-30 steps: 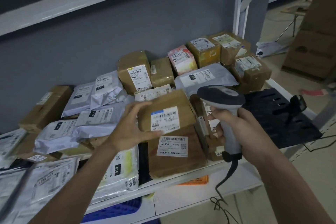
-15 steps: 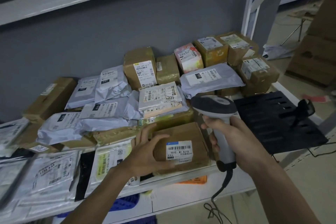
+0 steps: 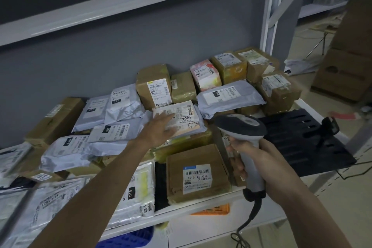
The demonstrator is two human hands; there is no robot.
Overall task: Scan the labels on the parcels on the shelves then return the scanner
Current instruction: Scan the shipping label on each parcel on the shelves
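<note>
Many parcels lie on the white shelf [image 3: 201, 210]: brown boxes and grey mailer bags with white labels. My right hand [image 3: 255, 159] grips the handle of a grey barcode scanner [image 3: 244, 127], whose head points toward the parcels; its cable hangs below the shelf edge. My left hand [image 3: 161, 130] reaches over the pile with straight fingers and touches a flat parcel marked 4021 [image 3: 179, 117]. A brown box with a 501E label [image 3: 198, 171] lies at the shelf's front edge, apart from both hands.
A black slotted tray [image 3: 302, 139] with a black scanner stand [image 3: 328, 129] sits at the shelf's right end. A white upright post [image 3: 269, 12] bounds the shelf. Cardboard boxes [image 3: 346, 70] stand on the floor to the right. A blue crate [image 3: 128, 239] sits below.
My left hand set the brown 501E box down at the front edge, let go, and reached back to the 4021 parcel. The scanner hand stayed roughly in place.
</note>
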